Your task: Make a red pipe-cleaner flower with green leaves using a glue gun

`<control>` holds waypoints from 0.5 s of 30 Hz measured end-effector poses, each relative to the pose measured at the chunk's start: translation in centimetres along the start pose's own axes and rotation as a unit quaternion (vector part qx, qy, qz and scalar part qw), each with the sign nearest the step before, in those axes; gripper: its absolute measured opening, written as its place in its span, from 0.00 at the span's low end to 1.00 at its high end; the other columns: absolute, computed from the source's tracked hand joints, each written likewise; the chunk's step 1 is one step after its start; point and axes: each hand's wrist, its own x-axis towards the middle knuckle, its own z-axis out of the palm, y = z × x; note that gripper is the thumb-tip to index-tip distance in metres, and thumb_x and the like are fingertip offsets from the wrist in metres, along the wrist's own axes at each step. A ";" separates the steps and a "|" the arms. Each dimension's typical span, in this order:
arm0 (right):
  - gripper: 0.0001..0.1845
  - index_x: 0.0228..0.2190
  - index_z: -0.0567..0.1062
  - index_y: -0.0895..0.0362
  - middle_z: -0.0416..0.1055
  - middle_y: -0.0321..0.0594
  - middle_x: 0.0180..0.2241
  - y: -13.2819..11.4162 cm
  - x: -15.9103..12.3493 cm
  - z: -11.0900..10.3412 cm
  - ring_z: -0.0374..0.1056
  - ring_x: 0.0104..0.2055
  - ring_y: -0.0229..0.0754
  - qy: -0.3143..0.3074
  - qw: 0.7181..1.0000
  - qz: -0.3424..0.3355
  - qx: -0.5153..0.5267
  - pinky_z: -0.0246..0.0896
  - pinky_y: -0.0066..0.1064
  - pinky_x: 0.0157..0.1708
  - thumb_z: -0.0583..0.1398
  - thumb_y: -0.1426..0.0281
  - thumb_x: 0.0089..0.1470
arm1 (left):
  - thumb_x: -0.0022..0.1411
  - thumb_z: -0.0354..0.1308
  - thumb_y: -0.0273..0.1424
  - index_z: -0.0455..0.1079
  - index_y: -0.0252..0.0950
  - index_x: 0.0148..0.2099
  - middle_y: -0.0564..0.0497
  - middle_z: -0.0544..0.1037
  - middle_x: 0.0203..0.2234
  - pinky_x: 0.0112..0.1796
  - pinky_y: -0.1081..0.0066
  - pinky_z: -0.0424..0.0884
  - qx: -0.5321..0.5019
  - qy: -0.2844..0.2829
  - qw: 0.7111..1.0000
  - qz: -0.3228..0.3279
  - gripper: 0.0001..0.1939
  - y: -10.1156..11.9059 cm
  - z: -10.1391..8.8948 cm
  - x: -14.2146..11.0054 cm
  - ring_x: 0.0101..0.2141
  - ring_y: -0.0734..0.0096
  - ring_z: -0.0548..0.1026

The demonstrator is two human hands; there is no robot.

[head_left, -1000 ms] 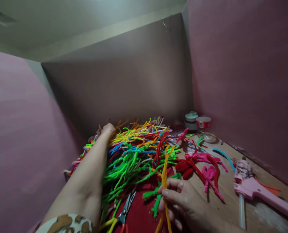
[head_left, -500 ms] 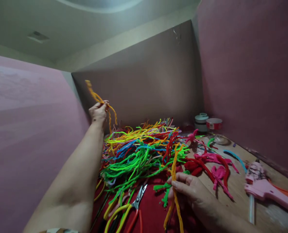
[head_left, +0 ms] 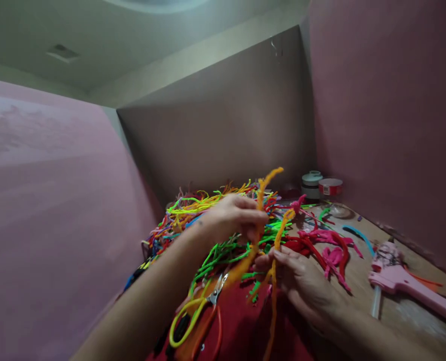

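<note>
My left hand (head_left: 232,218) is closed on an orange pipe cleaner (head_left: 265,186) that sticks up and to the right above a big heap of pipe cleaners in many colours (head_left: 207,228). Just below it my right hand (head_left: 301,283) pinches a second orange pipe cleaner (head_left: 274,271), which runs from above the fingers down toward the lower edge. The two hands are close together over the front of the heap.
Scissors with orange and yellow handles (head_left: 198,313) lie on a red cloth (head_left: 241,326) near me. Pink and red pipe-cleaner shapes (head_left: 328,250) and a pink glue gun (head_left: 399,283) lie on the wooden table (head_left: 361,296) at right. Two small containers (head_left: 320,185) stand in the far corner.
My left hand pulled an orange pipe cleaner out of the back left of the heap, raised it, and brought it right and nearer, beside my right hand.
</note>
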 end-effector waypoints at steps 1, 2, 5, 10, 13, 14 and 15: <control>0.10 0.26 0.67 0.58 0.70 0.34 0.20 0.1 0.1 0.1 0.64 0.19 0.34 -0.003 1.000 -0.002 0.020 0.56 0.25 0.20 0.64 0.70 0.43 | 0.52 0.58 0.33 0.68 0.34 0.23 0.53 0.70 0.14 0.15 0.76 0.60 0.035 -0.005 0.999 -0.018 0.10 -1.3 1.7 0.3 0.13 0.79 0.65; 0.11 0.26 0.66 0.57 0.69 0.32 0.19 0.1 0.2 0.0 0.62 0.18 0.32 -0.003 0.999 -0.008 0.034 0.54 0.24 0.18 0.65 0.71 0.40 | 0.52 0.56 0.32 0.68 0.35 0.23 0.53 0.70 0.14 0.15 0.76 0.60 0.079 0.021 0.996 -0.018 0.08 -2.6 3.2 0.7 0.12 0.78 0.64; 0.15 0.27 0.64 0.56 0.64 0.27 0.17 0.4 0.6 -0.5 0.54 0.12 0.28 0.021 0.999 -0.007 0.025 0.48 0.21 0.12 0.66 0.71 0.38 | 0.52 0.54 0.28 0.69 0.36 0.25 0.52 0.72 0.15 0.16 0.74 0.64 0.115 0.067 0.991 -0.017 0.05 -5.2 5.2 1.8 0.14 0.74 0.68; 0.16 0.26 0.59 0.54 0.52 0.22 0.14 0.0 0.3 -1.0 0.41 0.10 0.24 0.042 0.997 0.036 -0.048 0.35 0.15 0.08 0.64 0.64 0.45 | 0.50 0.59 0.29 0.74 0.34 0.33 0.49 0.78 0.24 0.25 0.72 0.71 0.192 0.128 0.973 -0.023 0.06 -4.3 -0.4 2.8 0.25 0.68 0.76; 0.16 0.27 0.61 0.56 0.49 0.21 0.13 0.0 0.3 -1.1 0.40 0.11 0.24 0.039 0.997 0.036 -0.058 0.37 0.15 0.07 0.64 0.64 0.45 | 0.59 0.52 0.31 0.70 0.33 0.47 0.45 0.77 0.37 0.34 0.70 0.71 0.282 0.273 0.919 -0.042 0.14 -3.2 -7.1 3.4 0.35 0.68 0.75; 0.16 0.29 0.63 0.56 0.49 0.21 0.13 0.1 0.4 -1.1 0.40 0.11 0.24 0.038 0.997 0.040 -0.056 0.39 0.16 0.07 0.64 0.63 0.44 | 0.60 0.51 0.32 0.68 0.32 0.48 0.45 0.75 0.40 0.36 0.68 0.71 0.316 0.309 0.895 -0.063 0.15 -3.1 -9.3 3.7 0.37 0.66 0.74; 0.16 0.30 0.64 0.57 0.49 0.21 0.12 0.3 0.4 -1.2 0.41 0.10 0.24 0.035 0.997 0.044 -0.053 0.42 0.16 0.07 0.64 0.63 0.44 | 0.61 0.52 0.33 0.67 0.32 0.48 0.45 0.73 0.42 0.38 0.64 0.71 0.350 0.335 0.870 -0.090 0.15 -3.3 -11.2 4.1 0.39 0.65 0.73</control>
